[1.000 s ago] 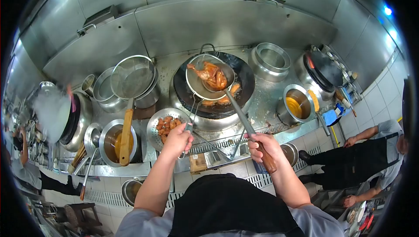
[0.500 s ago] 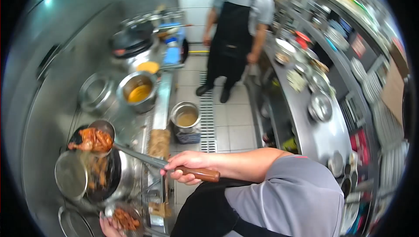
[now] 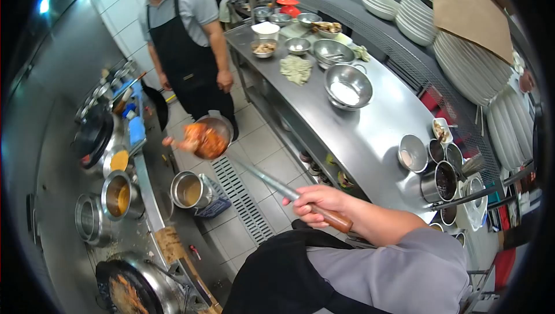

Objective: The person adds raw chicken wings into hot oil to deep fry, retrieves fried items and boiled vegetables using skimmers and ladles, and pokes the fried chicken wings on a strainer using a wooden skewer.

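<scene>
My right hand (image 3: 317, 204) is wrapped round the wooden handle of a long metal ladle (image 3: 267, 180), near where the handle meets the shaft. In the ladle's round bowl lies a reddish-brown cooked bird (image 3: 205, 140), one end sticking out over the left rim. The bowl is held out over the aisle, above the tiled floor and close in front of a person in a black apron (image 3: 185, 54). My left hand is out of the frame.
On the left a wok (image 3: 124, 291) holds brown pieces, with metal pots (image 3: 123, 195) farther along the stove. A pot of liquid (image 3: 188, 190) stands low beside the floor drain (image 3: 240, 198). The steel counter (image 3: 370, 146) on the right carries metal bowls (image 3: 348, 86) and stacked plates stand above.
The ladle with the bird has swung from over the wok out to the aisle. The view has turned right, and my left hand and the bowl of brown pieces beside it have left view.
</scene>
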Tool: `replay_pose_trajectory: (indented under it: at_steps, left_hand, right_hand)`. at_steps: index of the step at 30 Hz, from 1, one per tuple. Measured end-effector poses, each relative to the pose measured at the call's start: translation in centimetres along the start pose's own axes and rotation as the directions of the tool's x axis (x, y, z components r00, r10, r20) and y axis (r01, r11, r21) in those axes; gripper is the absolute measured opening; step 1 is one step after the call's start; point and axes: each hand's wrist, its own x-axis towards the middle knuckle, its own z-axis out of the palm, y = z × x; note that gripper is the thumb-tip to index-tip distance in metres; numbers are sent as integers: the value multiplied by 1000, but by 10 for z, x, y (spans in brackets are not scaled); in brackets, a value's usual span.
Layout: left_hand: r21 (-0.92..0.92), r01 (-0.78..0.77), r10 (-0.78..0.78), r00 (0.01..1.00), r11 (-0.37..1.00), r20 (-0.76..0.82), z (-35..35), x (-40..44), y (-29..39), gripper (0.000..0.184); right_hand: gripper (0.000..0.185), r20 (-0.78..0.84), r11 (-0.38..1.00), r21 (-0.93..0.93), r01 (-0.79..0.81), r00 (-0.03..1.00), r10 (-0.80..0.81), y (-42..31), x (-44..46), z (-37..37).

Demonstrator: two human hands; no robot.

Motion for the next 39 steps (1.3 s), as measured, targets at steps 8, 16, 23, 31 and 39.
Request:
replay_pose_trajectory:
  at_steps: [8,16,23,31,39]
  left_hand:
    - [30,-47,49,998,998,-49,36,1,-20,9]
    - [30,-68,71,990,997,-119,30,3,-26,3]
    - [39,-93,99,981,995,-165,13,9,-23,7]
    - [35,-110,115,960,993,-256,-52,8,-21,14]
    - [-14,-134,124,946,991,-298,-134,18,-25,22]
  right_hand:
    - [26,-427,888,-105,447,786,-446,-57,-127,-73]
    - [13,-732,892,-375,251,511,-451,-91,-152,-142]
    - [25,-425,205,-732,-650,201,-882,-75,-143,-194]
    - [12,-682,685,-716,-134,343,-646,-70,-195,-107]
    - [12,-661,684,-728,-54,318,-679,-44,-173,-110]
